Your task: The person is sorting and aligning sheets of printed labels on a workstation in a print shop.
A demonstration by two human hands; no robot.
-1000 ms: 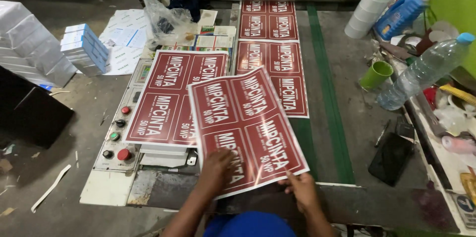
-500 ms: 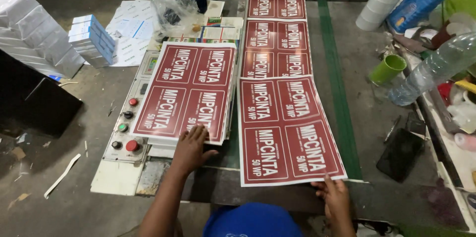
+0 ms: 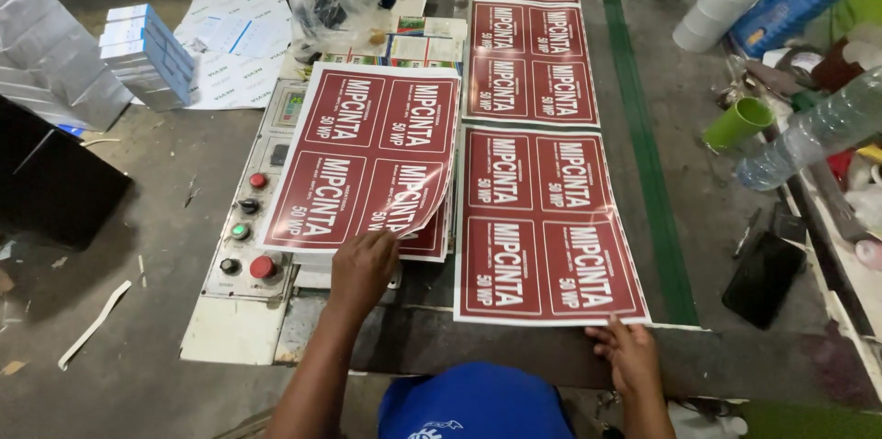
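Red printed sheets [image 3: 542, 219] cover a grey machine table [image 3: 717, 219]; left hand [image 3: 363, 264] fingers pinch one, right hand [image 3: 629, 352] fingers lie apart.

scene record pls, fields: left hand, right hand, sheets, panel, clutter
left hand: left hand lifts the near edge of the top sheet on the stack
right hand: right hand touches the near edge of the flat sheet on the table
sheets: dark red with white print, four panels each; more lie in a row beyond
panel: control panel with red and green buttons, partly under the stack
clutter: green cup, plastic bottle, black phone
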